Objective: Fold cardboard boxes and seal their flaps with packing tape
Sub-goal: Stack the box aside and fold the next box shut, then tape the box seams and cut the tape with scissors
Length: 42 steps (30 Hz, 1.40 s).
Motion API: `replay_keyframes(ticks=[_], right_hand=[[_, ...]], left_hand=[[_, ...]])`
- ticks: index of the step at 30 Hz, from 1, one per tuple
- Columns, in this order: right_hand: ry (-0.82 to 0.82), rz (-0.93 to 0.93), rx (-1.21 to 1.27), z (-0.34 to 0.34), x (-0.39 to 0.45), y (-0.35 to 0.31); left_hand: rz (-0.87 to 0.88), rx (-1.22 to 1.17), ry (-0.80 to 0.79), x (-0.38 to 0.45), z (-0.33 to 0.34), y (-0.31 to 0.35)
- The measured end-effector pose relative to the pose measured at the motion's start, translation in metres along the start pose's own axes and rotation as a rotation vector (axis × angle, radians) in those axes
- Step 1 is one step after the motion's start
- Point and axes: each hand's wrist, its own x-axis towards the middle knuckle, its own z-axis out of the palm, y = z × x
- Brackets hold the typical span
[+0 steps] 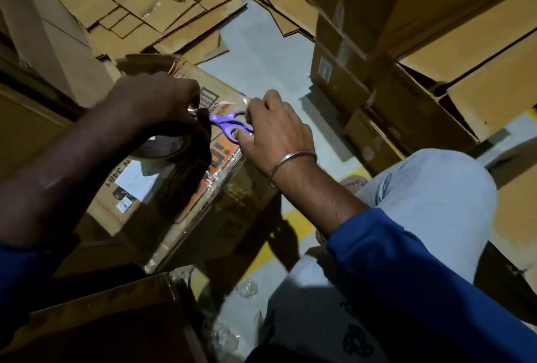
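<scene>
A closed cardboard box (162, 194) with printed labels lies in front of me, clear tape shining along its right edge. My left hand (154, 101) hovers over the box top and grips a roll of packing tape (165, 146). My right hand (273, 127) holds purple scissors (229, 124) by their handles, the blades pointing left toward my left hand. The blade tips are hidden by my left fingers. A metal bangle sits on my right wrist.
Flattened cardboard sheets (162, 14) cover the floor beyond the box. Stacked boxes (436, 51) rise at the right. A dark box (96, 322) stands near my lower left. My knee in light jeans (436, 197) is to the right, over grey floor with a yellow line.
</scene>
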Motion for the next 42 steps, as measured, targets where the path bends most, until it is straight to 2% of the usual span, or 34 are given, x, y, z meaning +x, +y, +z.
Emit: replay_keyframes(ticks=[8,12,19,24,28,31,36,39,42], right_hand=[[-0.028,0.025,-0.111,-0.011,0.011,-0.012],[-0.002,-0.012,-0.139,-0.014,0.008,-0.012],[-0.013,0.021,-0.080,-0.018,0.006,-0.006],[0.045,0.151,0.045,-0.036,0.002,0.024],[0.201,0.256,0.180,-0.070,-0.022,0.074],[0.320,0.297,0.067,-0.108,-0.047,0.126],[0.389,0.468,-0.128,-0.174,-0.121,0.228],[0.369,0.654,-0.206,-0.199,-0.186,0.294],[0.447,0.884,-0.065,-0.212,-0.256,0.360]], left_hand=[[-0.002,-0.134,0.056,-0.002,0.001,0.001],[-0.006,-0.294,0.076,-0.007,-0.001,-0.004],[0.064,-0.565,0.163,-0.018,-0.018,-0.001],[0.193,-0.725,0.276,-0.028,-0.038,0.028],[0.368,-0.807,0.364,-0.029,-0.058,0.087],[0.510,-0.831,0.445,-0.030,-0.069,0.156],[0.731,-0.945,0.529,-0.037,-0.075,0.295],[0.850,-0.991,0.497,-0.036,-0.068,0.380],[0.937,-1.040,0.443,-0.036,-0.052,0.462]])
